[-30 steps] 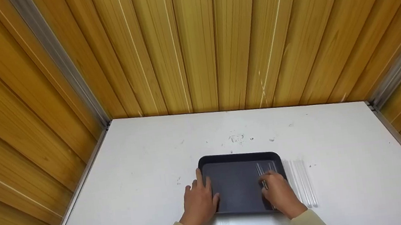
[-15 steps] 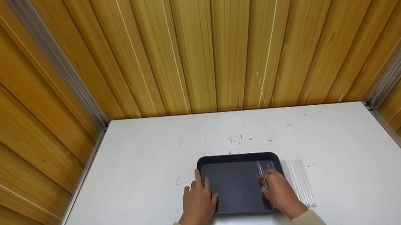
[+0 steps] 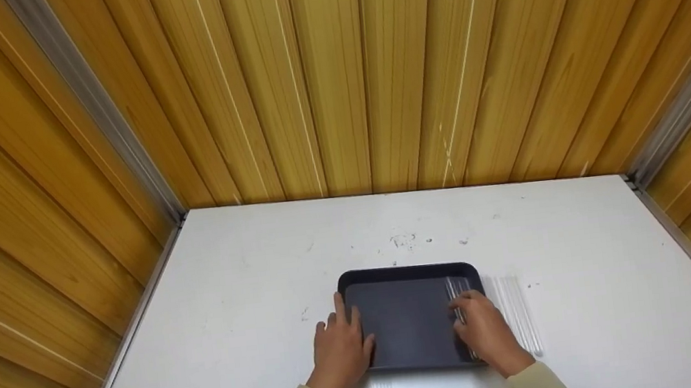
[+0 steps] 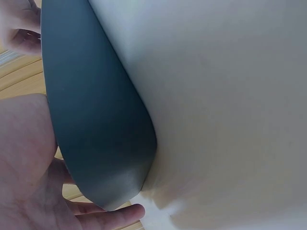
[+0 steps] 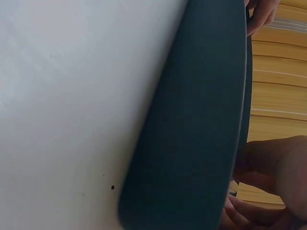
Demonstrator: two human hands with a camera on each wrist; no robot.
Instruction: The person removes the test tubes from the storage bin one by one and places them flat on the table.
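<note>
A dark rectangular tray [image 3: 402, 324] lies on the white table in the head view. My left hand [image 3: 339, 349] rests at its left near corner, index finger straight along the left rim. In the left wrist view, the fingers of the left hand [image 4: 103, 218] reach past the tray's dark outer wall [image 4: 96, 105]. Inside the tray's right side lie several slim clear tubes [image 3: 458, 285]. Over them my right hand [image 3: 486, 329] has curled fingers and pinches them; the palm hides their middles. In the right wrist view, the tray wall [image 5: 187, 120] partly hides the right hand [image 5: 268, 177].
More clear tubes [image 3: 515, 311] lie side by side on the table just right of the tray. Faint lines, perhaps tubes or reflections, show in front of it. The white table [image 3: 251, 283] has dark marks; wood-patterned walls [image 3: 332, 78] enclose it.
The clear tubes in the tray have drawn closer together, and my right hand has shifted slightly right. My left hand stays at the tray's left rim. The head view has shifted a little.
</note>
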